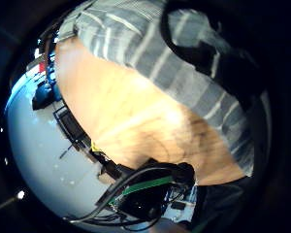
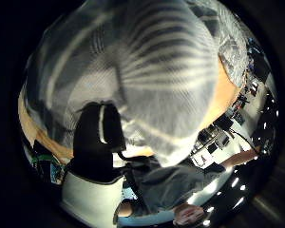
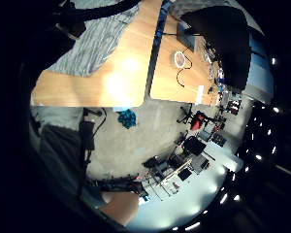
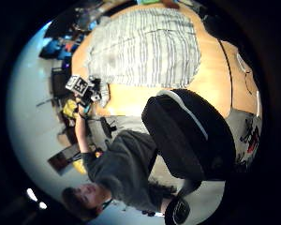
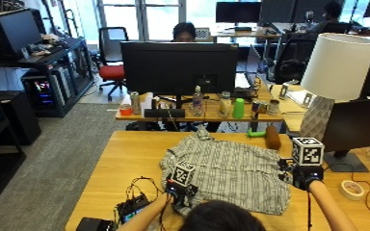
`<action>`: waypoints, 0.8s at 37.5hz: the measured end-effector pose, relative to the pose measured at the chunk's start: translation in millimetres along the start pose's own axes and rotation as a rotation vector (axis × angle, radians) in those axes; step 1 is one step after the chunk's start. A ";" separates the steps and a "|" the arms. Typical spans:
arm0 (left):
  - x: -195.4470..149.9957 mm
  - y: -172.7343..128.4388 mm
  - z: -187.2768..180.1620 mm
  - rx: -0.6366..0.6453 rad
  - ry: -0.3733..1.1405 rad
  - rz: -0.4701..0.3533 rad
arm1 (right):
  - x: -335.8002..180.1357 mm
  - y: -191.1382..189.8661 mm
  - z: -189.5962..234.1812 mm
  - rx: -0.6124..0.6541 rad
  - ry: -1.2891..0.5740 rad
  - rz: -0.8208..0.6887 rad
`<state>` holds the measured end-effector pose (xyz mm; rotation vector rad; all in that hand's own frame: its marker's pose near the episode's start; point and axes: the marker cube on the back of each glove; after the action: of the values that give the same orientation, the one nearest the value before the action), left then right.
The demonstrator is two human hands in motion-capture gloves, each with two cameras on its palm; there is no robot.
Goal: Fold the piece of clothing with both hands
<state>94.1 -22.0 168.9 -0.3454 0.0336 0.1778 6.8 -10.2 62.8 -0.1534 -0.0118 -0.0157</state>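
A grey striped shirt (image 5: 230,171) lies spread on the wooden table (image 5: 127,156). My left hand (image 5: 182,188) is at its near left corner and pinches the cloth there. That cloth (image 2: 147,61) fills the left thumb side palm view, with a black finger (image 2: 97,130) curled against it. The left little finger side palm view shows fingers (image 1: 211,53) on the striped fabric (image 1: 136,34). My right hand (image 5: 303,177) is just off the shirt's right edge and holds nothing. Its thumb side palm view shows the whole shirt (image 4: 145,47) at a distance, beyond the thumb (image 4: 187,136).
A black monitor (image 5: 178,67) and several bottles (image 5: 227,106) stand on the desk behind. A white lamp (image 5: 332,77) and a tape roll (image 5: 351,189) are at the right. A black device with cables (image 5: 130,207) sits near the front left edge. A brown cylinder (image 5: 272,137) lies past the shirt.
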 end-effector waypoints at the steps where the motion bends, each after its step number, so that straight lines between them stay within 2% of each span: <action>1: 0.3 -4.1 -2.4 0.051 -0.011 0.009 | -0.1 -1.2 1.7 -0.002 0.002 -0.001; 4: -1.2 -16.5 -9.6 0.210 -0.066 -0.013 | -1.4 -3.7 6.3 -0.005 0.004 -0.009; 6: -2.5 -20.9 -12.3 0.269 -0.109 -0.042 | -3.0 -3.6 8.9 -0.011 0.005 -0.017; 9: -2.2 -23.7 -15.5 0.294 -0.150 -0.056 | -3.8 -5.1 13.0 -0.022 0.003 -0.027; 15: 1.2 -25.1 -34.8 0.351 -0.139 0.002 | -2.9 -5.0 18.6 -0.039 0.007 -0.023; 21: -9.8 -15.9 -65.5 0.386 -0.157 -0.072 | -3.1 -4.7 22.8 -0.050 0.007 -0.026; 25: -29.4 -48.1 -88.7 0.469 -0.200 -0.138 | -2.7 -11.3 30.0 -0.057 0.005 -0.029; 28: -36.8 -73.4 -104.5 0.512 -0.219 -0.116 | -4.1 -16.1 36.0 -0.064 0.002 -0.042; 30: -38.2 -77.9 -115.6 0.524 -0.234 -0.115 | -6.8 -16.3 38.8 -0.068 0.000 -0.054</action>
<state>70.2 -139.7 88.6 0.1975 -0.1691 0.0894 -0.7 -20.2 103.6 -0.2212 -0.0149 -0.0705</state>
